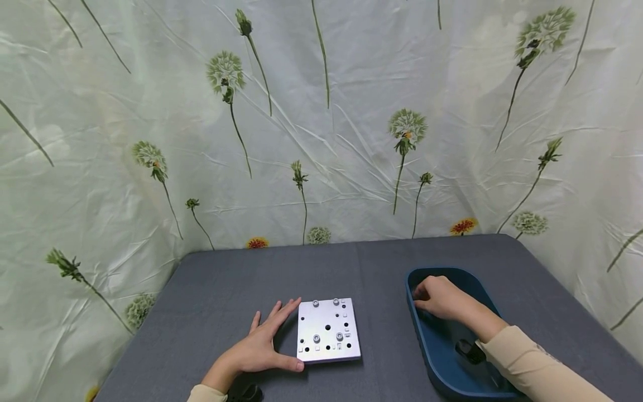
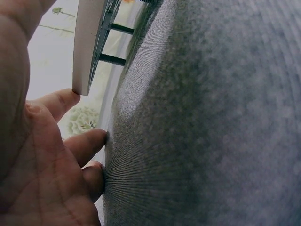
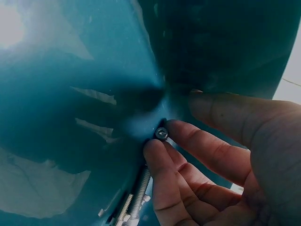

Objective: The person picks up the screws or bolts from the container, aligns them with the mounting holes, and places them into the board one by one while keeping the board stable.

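Note:
A silver metal plate [image 1: 329,329] with drilled holes lies mid-table, several socket-head screws standing in it. Threaded shanks [image 2: 112,59] stick out of its underside in the left wrist view. My left hand [image 1: 266,346] spans the plate's left side with spread, fairly straight fingers, thumb at the near corner and index finger by the far one. Inside the blue bin [image 1: 427,357], my right hand [image 1: 444,298] reaches into the far left end. There its index and middle fingertips hold a small socket-head screw [image 3: 161,134] between them, the thumb standing apart.
More long screws [image 3: 136,200] lie in the bin below the right fingers. The bin's raised wall surrounds the right hand. Grey cloth [image 1: 241,279] covers the table, and a flower-print curtain [image 1: 331,139] hangs behind its far edge.

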Tool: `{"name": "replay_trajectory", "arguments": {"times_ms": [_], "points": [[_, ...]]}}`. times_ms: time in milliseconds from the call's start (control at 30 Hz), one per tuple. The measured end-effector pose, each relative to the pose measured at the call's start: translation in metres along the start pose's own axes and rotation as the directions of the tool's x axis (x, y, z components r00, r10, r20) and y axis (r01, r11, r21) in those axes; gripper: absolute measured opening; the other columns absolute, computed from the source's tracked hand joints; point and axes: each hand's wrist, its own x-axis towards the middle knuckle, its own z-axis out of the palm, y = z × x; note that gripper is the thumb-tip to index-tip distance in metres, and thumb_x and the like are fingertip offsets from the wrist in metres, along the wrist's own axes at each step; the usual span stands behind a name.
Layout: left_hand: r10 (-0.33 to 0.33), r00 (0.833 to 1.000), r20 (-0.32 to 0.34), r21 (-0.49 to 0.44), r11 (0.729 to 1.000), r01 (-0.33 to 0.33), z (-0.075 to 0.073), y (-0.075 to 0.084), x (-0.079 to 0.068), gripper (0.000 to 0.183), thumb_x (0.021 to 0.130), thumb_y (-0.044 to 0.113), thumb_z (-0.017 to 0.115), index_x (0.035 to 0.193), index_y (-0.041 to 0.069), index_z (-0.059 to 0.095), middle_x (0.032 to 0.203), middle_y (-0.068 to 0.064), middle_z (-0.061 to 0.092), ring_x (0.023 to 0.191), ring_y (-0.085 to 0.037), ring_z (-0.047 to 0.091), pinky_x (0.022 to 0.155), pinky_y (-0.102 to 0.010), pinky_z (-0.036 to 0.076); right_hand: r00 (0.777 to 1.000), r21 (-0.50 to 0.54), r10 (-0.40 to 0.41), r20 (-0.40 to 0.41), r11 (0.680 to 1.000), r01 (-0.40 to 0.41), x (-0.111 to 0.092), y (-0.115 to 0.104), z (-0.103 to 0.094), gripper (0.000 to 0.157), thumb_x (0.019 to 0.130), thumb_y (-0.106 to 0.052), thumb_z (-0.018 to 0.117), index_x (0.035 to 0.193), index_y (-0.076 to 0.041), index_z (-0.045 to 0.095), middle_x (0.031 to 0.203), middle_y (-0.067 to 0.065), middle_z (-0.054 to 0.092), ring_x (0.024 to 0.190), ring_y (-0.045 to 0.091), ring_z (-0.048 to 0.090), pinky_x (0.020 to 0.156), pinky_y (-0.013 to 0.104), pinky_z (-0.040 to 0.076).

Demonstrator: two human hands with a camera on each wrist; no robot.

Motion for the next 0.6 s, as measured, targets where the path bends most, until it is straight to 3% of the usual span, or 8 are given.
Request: {"name": "replay_trajectory", "arguments": {"times_ms": [300,600], "points": [[0.002,1.0,0.002,0.015,1.0,-0.002,0.001,0.001,0.001,0.126,0.073,0.043,0.1,0.173,0.027,0.026,0.179,-0.017,0.023,0.167,-0.051,0.002,0.118,-0.083,-0.016,1.0,0.022,-0.007,0.003,1.0,0.007,-0.013,0.006,0.0,0.011,0.098,-0.015,0.078,0.091,-0.009,0.084,0.072,-0.006,0.068,0.062,0.007,0.054,0.057,0.024,0.046],[0.0,1.0,0.011,0.028,1.0,0.0,-0.001,-0.001,0.0,0.126,0.074,0.044,0.099,0.173,0.029,0.024,0.18,-0.016,0.022,0.167,-0.05,0.0,0.119,-0.082,-0.017,1.0,0.009,0.012,0.009,1.0,-0.012,-0.027,0.011,-0.004,0.008,0.096,-0.015,0.08,0.091,-0.01,0.083,0.082,-0.005,0.076,0.067,0.005,0.056,0.06,0.024,0.048]]}}
